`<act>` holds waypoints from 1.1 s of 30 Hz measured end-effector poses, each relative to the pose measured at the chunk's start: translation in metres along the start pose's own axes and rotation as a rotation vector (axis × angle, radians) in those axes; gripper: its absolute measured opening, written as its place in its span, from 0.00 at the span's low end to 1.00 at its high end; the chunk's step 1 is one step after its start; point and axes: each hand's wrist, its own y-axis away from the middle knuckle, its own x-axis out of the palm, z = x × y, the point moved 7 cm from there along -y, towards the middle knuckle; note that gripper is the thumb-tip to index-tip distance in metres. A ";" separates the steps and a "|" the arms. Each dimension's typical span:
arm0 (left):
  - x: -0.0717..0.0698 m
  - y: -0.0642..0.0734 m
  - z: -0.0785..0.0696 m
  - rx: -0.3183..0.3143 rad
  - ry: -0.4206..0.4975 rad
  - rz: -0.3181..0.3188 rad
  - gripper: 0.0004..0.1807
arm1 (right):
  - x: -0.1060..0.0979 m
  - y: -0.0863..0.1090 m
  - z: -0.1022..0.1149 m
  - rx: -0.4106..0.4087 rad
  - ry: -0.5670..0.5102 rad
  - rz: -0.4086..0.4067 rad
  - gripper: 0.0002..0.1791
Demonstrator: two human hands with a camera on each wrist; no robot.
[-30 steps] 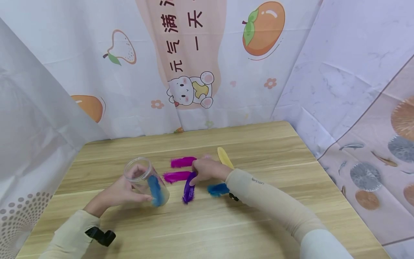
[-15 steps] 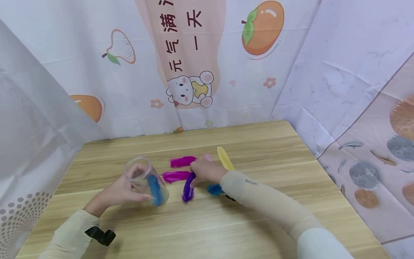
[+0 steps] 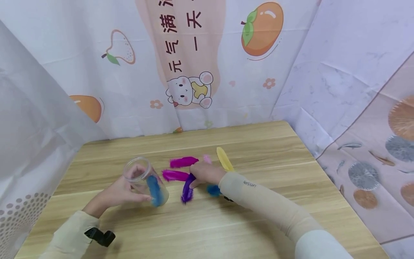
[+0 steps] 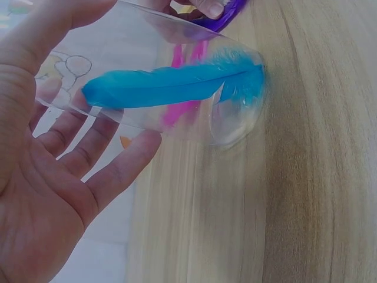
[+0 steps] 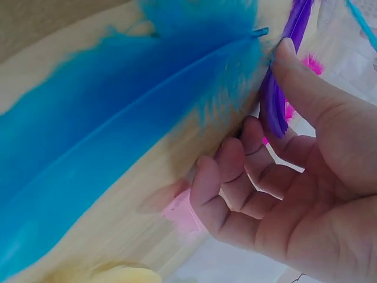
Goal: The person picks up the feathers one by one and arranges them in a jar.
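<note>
My left hand (image 3: 119, 192) grips a clear plastic jar (image 3: 144, 186), tilted with its open mouth up and to the left. Inside the jar lies one blue feather (image 4: 171, 82), seen through the wall. To its right, my right hand (image 3: 206, 173) pinches a purple feather (image 3: 187, 192) between thumb and fingers, low over the table. In the right wrist view the thumb presses on the purple feather (image 5: 277, 97), while the other fingers curl beneath. Two magenta feathers, one upper (image 3: 184, 162) and one lower (image 3: 175, 175), lie between jar and right hand.
Another blue feather (image 3: 214, 190) lies under the right wrist, partly covered by the sleeve. A pale pink feather (image 3: 207, 158) and a yellow feather (image 3: 224, 158) rest beyond the right hand. A printed curtain (image 3: 129, 90) hangs behind the wooden table (image 3: 181, 233).
My right hand has shifted slightly left with the purple feather in its pinch, and more of the pale pink feather shows. My left hand and the jar stay nearly still.
</note>
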 end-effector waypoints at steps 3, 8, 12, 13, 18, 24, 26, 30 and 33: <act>0.000 0.000 0.001 0.004 -0.004 0.004 0.37 | 0.001 -0.002 0.001 -0.006 -0.002 0.004 0.21; -0.001 0.001 0.000 -0.002 -0.023 -0.004 0.37 | 0.001 -0.003 0.002 0.000 -0.035 0.015 0.19; -0.002 0.002 -0.001 -0.020 -0.032 -0.013 0.37 | 0.001 -0.003 0.001 0.010 -0.072 0.025 0.18; -0.002 0.003 -0.001 -0.027 -0.032 -0.016 0.37 | 0.001 -0.003 0.000 0.010 -0.079 0.025 0.18; -0.001 0.003 -0.001 -0.036 -0.031 -0.023 0.37 | 0.002 -0.002 -0.001 -0.003 -0.114 0.015 0.17; 0.001 -0.001 0.001 -0.033 -0.028 -0.016 0.37 | 0.002 0.000 -0.005 -0.013 -0.144 -0.001 0.17; 0.001 -0.001 0.003 -0.045 -0.032 -0.018 0.37 | 0.002 0.000 -0.005 -0.014 -0.149 -0.001 0.17; 0.000 0.002 0.005 -0.068 -0.038 -0.023 0.37 | 0.001 0.001 -0.003 -0.018 -0.156 0.001 0.16; -0.002 0.003 0.004 -0.075 -0.040 -0.025 0.37 | 0.000 0.000 0.000 -0.022 -0.153 -0.005 0.16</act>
